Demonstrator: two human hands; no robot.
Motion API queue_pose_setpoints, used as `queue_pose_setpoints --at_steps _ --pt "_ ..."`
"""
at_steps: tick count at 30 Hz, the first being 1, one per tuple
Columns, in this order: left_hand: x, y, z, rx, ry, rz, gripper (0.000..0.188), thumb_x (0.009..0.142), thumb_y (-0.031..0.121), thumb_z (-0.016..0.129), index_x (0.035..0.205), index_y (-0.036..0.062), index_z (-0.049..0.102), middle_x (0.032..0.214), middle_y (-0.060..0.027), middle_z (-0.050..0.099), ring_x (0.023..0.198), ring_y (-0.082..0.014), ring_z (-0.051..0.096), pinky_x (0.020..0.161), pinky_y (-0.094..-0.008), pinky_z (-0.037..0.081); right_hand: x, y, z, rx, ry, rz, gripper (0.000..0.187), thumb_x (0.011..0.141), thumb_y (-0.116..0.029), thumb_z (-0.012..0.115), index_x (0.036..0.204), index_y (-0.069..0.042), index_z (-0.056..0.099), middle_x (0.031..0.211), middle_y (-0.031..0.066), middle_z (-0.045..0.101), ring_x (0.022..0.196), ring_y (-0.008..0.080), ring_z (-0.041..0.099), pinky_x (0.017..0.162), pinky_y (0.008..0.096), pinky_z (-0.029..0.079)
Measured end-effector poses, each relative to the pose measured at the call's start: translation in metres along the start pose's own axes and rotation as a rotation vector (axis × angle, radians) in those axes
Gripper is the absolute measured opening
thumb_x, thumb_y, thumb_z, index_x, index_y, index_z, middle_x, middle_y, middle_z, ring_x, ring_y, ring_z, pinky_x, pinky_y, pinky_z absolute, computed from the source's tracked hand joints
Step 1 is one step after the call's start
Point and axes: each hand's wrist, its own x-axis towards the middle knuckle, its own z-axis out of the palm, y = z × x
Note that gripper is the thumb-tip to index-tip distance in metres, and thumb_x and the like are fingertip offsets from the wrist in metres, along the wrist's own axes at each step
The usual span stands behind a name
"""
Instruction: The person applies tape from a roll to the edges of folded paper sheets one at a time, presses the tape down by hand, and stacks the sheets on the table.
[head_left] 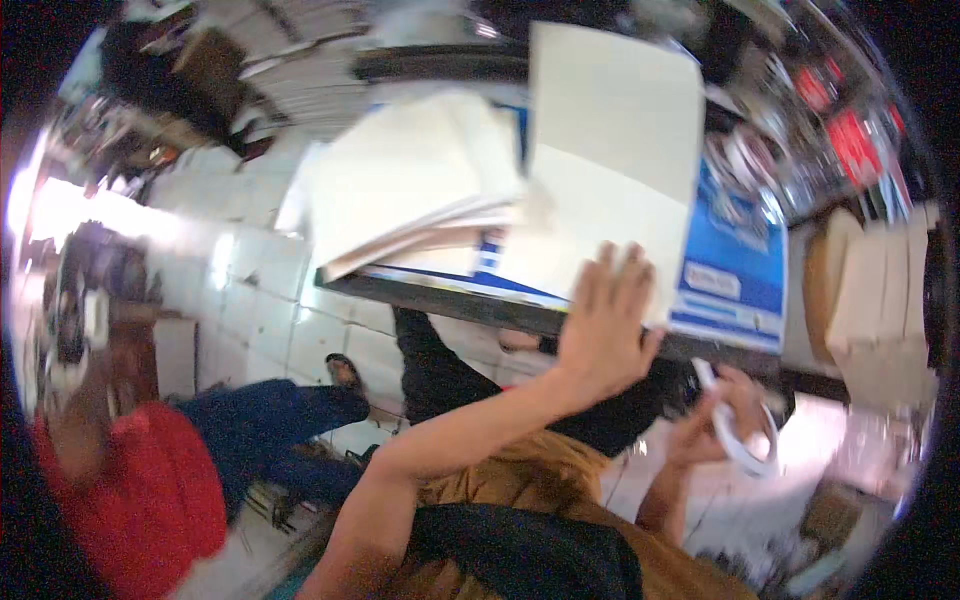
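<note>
My left hand (606, 325) lies flat, fingers stretched out, on the lower part of a cream paper sheet (620, 205). The sheet's upper part reaches to the far side of a small table. Beside it on the left rests a loose pile of cream sheets (410, 175), its corners fanned and partly lifted. Under the paper shows a blue and white printed surface (738, 265), and the table has a dark front edge (450, 302). Off the table's near right corner, my right hand (735, 405) grips a white ring, seemingly a roll of tape (738, 450); motion blurs it.
On the left sits a person in a red top (150, 500) and blue trousers. Clear-looking rolls (750, 155) and red packages (853, 145) stand at the far right. Cream paper or card pieces (880, 290) stand right of the table. The floor (255, 310) is white tile.
</note>
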Motion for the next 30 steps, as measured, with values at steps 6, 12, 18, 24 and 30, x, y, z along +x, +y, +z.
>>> queue_pose_setpoints --at_steps 6,12,18,24,30 --pt "-0.031 -0.007 -0.018 0.07 -0.08 0.1 0.085 0.091 0.051 0.066 0.156 0.0039 0.038 0.165 -0.0189 0.03 0.153 -0.0419 0.023 0.122 -0.0568 0.024 0.034 0.09 0.046 -0.095 0.172 0.037 0.029 0.105 -0.01 0.06 0.126 0.009 0.057 0.123 0.0206 0.063 0.102 0.0235 0.067 0.09 0.0353 0.06" --pt "-0.028 -0.02 -0.082 -0.473 0.146 0.014 0.052 0.096 0.009 0.059 0.147 0.0157 0.054 0.15 -0.0107 0.055 0.138 -0.032 0.052 0.114 -0.0462 0.042 0.035 0.116 0.069 0.011 0.145 0.243 0.032 0.102 -0.016 0.066 0.127 0.003 0.062 0.122 0.0151 0.066 0.101 0.0261 0.063 0.09 0.0387 0.052" --pt "-0.016 -0.042 -0.252 -0.388 0.978 0.304 0.053 0.089 -0.01 0.053 0.138 0.0072 0.065 0.144 -0.0203 0.059 0.136 -0.0375 0.055 0.113 -0.0444 0.044 0.039 0.104 0.067 0.098 0.127 0.286 0.036 0.103 -0.019 0.064 0.133 0.001 0.059 0.121 0.0152 0.064 0.1 0.025 0.064 0.09 0.0375 0.053" --pt "-0.006 -0.16 -0.158 0.241 0.421 -0.098 0.049 0.095 0.013 0.055 0.144 0.0152 0.057 0.154 -0.0121 0.049 0.147 -0.0344 0.039 0.122 -0.0553 0.027 0.035 0.103 0.065 0.091 0.145 0.303 0.034 0.105 -0.023 0.062 0.123 0.005 0.064 0.129 0.0159 0.064 0.098 0.0256 0.067 0.082 0.0378 0.056" --pt "-0.006 -0.184 -0.139 0.152 0.119 -0.222 0.048 0.101 0.035 0.053 0.142 0.0099 0.056 0.153 -0.0169 0.049 0.144 -0.0371 0.043 0.122 -0.0539 0.029 0.034 0.112 0.065 0.117 0.138 0.231 0.031 0.104 -0.022 0.063 0.112 0.008 0.066 0.136 0.0156 0.062 0.09 0.0257 0.069 0.076 0.0387 0.056"
